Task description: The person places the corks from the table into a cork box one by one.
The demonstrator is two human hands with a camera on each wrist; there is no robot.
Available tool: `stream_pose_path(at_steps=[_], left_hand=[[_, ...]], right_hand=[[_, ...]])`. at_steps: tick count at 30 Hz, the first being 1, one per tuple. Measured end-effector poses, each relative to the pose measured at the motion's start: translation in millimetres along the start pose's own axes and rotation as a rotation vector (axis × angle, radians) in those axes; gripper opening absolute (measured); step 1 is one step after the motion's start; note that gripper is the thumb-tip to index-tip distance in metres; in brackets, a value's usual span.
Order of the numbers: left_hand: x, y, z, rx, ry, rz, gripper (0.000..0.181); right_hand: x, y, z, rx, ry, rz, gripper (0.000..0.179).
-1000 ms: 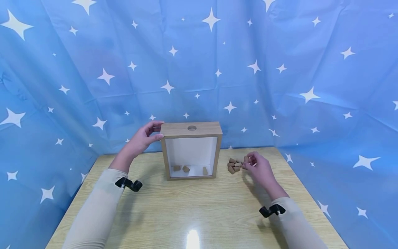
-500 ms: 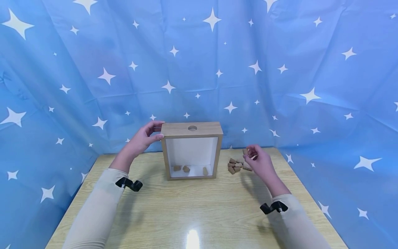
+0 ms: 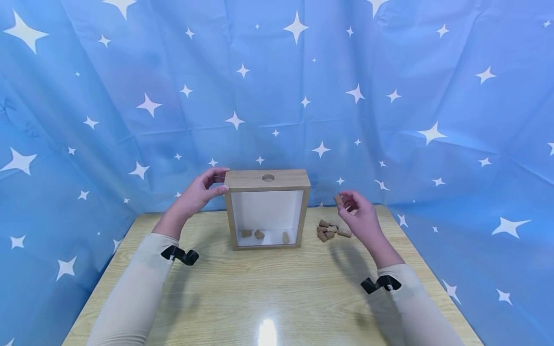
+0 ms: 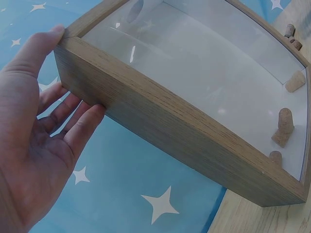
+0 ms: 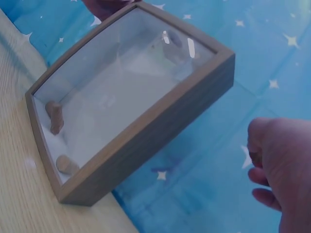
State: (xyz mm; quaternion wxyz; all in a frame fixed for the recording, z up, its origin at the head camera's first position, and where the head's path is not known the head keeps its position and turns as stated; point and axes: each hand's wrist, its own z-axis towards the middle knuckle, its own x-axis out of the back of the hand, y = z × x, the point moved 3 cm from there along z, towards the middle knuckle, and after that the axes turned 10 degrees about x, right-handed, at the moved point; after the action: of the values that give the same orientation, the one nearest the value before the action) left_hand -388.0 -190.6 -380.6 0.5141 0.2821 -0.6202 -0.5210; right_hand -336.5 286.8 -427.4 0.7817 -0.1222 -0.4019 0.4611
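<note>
A shallow wooden display box with a clear front and a round hole in its top stands upright on the table. Several wine corks lie on the floor inside it. My left hand grips the box's upper left corner, thumb at the front edge and fingers along the side, as the left wrist view shows. Raised above the tabletop to the right of the box, my right hand pinches a single cork between thumb and fingers. Below that hand is a small pile of loose corks.
The pale wood table carries the box near its back edge. Behind and on both sides hangs a blue curtain with white stars. A black wrist mount sits on each sleeve.
My right hand has lifted a cork up from the pile and moved slightly left toward the box. The left hand and the box have stayed in place.
</note>
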Motion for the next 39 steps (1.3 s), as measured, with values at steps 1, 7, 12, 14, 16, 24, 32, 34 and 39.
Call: stream_pose_path(at_steps=[1, 7, 12, 14, 16, 24, 32, 34, 39], left_hand=[[0.2, 0.2, 0.0, 0.000, 0.001, 0.002, 0.060], [0.5, 1.0, -0.5, -0.001, 0.005, 0.010, 0.060], [0.8, -0.2, -0.3, -0.003, 0.006, 0.011, 0.060], [0.9, 0.0, -0.4, -0.003, 0.008, 0.015, 0.061], [0.9, 0.5, -0.5, -0.002, 0.007, 0.018, 0.061], [0.5, 0.3, -0.2, -0.003, 0.005, 0.007, 0.061], [1.3, -2.4, 1.1, 0.000, 0.004, -0.003, 0.061], [1.1, -2.2, 0.7, -0.003, 0.003, -0.005, 0.061], [0.6, -1.3, -0.2, -0.004, 0.005, 0.000, 0.061]], right_hand=[[0, -2, 1.2, 0.018, 0.009, 0.001, 0.037], [0, -13, 8.3, 0.087, 0.053, 0.001, 0.039], [1, -21, 17.0, 0.135, 0.079, -0.014, 0.038], [2, -26, 21.0, 0.150, 0.088, -0.012, 0.036], [3, -31, 24.9, 0.158, 0.095, -0.002, 0.034], [2, -45, 40.0, 0.184, 0.113, 0.027, 0.030], [-1, -63, 54.2, 0.199, 0.110, 0.055, 0.025], [-3, -67, 57.8, 0.200, 0.105, 0.056, 0.024], [-8, -76, 65.9, 0.239, 0.106, 0.074, 0.023]])
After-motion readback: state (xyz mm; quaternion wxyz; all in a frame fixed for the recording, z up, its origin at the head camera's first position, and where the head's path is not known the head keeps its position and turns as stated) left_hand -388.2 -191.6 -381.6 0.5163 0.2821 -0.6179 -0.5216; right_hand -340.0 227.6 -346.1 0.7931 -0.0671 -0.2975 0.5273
